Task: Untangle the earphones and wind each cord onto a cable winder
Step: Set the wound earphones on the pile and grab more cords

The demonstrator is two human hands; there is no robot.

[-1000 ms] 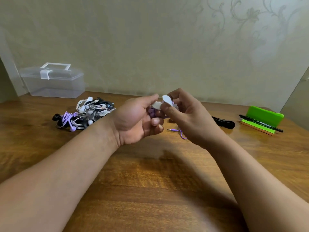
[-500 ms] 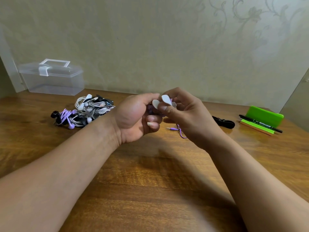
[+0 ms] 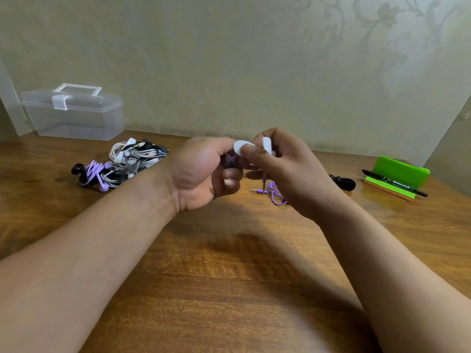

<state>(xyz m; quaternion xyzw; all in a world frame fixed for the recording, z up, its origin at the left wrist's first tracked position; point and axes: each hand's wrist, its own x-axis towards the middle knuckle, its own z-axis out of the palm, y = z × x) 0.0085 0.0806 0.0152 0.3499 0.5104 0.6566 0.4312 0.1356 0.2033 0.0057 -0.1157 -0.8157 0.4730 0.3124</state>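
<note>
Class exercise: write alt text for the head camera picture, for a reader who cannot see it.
Two bare hands meet above a wooden table: the left hand and right hand hold a white cable winder with a purple cord trailing down. A tangled earphone pile lies to the left.

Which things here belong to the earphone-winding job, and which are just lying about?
In the job: white cable winder, purple cord, tangled earphone pile, left hand, right hand.
Lying about: clear plastic box, green stand, black marker.
</note>
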